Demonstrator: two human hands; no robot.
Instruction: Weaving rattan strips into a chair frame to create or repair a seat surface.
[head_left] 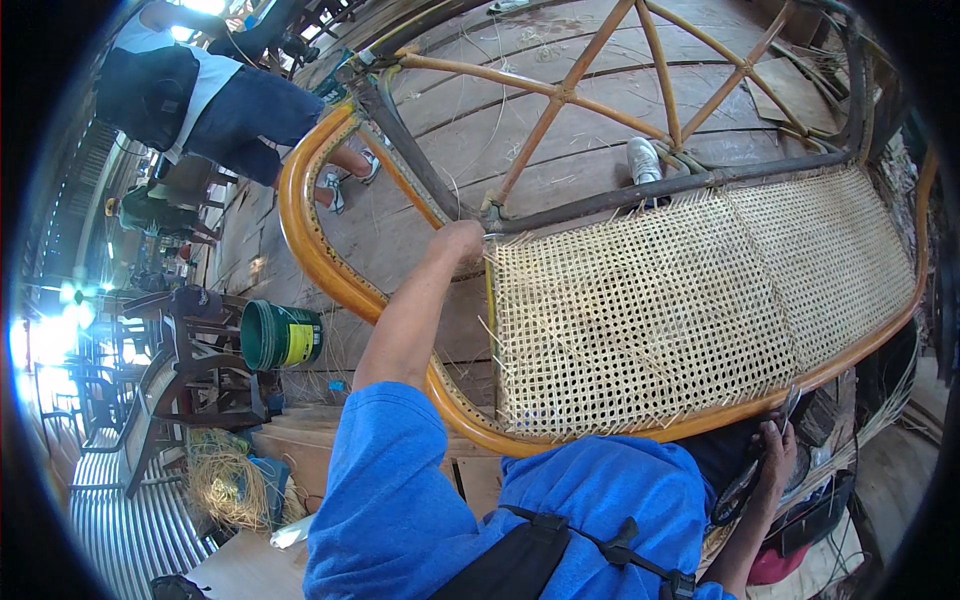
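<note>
A rattan furniture frame lies before me, with a woven cane panel spanning its lower right part. Loose strand ends stick out along the panel's edges. My left hand is curled at the panel's far left corner, where dark and light frame poles meet; its fingertips are hidden, and whatever it grips does not show. By the front rail of the frame, my right hand is closed around a slim metal tool, whose pointed end stands up close to the panel's edge. Its exact kind is unclear.
A green bucket rests on the wooden floor at the left. Below it lies a bundle of cane strips. A person in dark shorts stands at the far left. One white shoe shows beyond the panel.
</note>
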